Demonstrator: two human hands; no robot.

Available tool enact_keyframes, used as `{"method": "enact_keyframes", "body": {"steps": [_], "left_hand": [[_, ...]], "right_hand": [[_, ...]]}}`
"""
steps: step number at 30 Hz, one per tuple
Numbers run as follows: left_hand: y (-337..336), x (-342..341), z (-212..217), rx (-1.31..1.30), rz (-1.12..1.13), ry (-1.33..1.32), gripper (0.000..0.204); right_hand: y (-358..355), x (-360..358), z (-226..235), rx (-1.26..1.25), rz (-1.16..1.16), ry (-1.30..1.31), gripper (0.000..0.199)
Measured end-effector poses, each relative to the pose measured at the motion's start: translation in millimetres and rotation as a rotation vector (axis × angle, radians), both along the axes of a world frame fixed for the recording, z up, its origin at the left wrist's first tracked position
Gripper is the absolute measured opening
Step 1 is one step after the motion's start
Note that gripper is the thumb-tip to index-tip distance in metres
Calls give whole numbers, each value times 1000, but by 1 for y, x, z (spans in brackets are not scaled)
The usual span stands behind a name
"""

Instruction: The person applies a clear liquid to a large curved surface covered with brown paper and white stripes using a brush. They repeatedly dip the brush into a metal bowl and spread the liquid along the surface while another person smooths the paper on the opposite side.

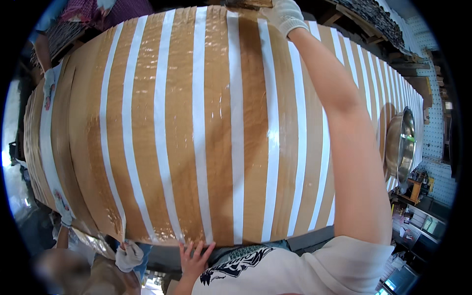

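Observation:
A broad stack of brown sheets [216, 147] crossed by white strips [199, 98] spreads before me, its surface shiny and wet in places. My right hand [284, 17], in a white knitted glove, reaches to the far edge. It grips what looks like a wide, dark brown flat brush [248, 4], partly cut off by the picture's rim. A darker wet band [253, 59] runs down from beneath it. At the near edge, my bare left hand [194, 258] rests its spread fingertips on the sheet beside a white strip, holding nothing.
A steel bowl [400, 142] with something green at it sits toward the right end. Co-workers' gloved hands touch the left end: one glove [129, 255] at the near edge, another [49, 81] farther back. Shelves and clutter [418, 191] stand at right.

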State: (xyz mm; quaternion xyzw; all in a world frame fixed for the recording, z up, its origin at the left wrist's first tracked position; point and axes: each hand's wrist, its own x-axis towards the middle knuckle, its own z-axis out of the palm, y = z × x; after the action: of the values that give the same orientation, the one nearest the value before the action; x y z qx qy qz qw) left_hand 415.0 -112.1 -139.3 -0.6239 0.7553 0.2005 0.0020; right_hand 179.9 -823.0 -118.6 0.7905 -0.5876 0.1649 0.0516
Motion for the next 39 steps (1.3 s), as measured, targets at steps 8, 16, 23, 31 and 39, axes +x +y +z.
{"method": "enact_keyframes", "body": {"steps": [8, 16, 23, 31, 39], "left_hand": [[0, -5, 6, -66, 9, 51, 75], [4, -14, 5, -139, 14, 18, 81], [11, -14, 9, -192, -3, 6, 88], [18, -17, 8, -192, 2, -9, 89], [20, -14, 9, -199, -21, -7, 91]], "right_hand": [[260, -46, 2, 160, 492, -76, 32], [538, -108, 23, 486, 407, 22, 28], [518, -122, 11, 575, 511, -211, 24], [615, -133, -8, 122, 381, -61, 24], [579, -140, 13, 433, 380, -318, 23]]}}
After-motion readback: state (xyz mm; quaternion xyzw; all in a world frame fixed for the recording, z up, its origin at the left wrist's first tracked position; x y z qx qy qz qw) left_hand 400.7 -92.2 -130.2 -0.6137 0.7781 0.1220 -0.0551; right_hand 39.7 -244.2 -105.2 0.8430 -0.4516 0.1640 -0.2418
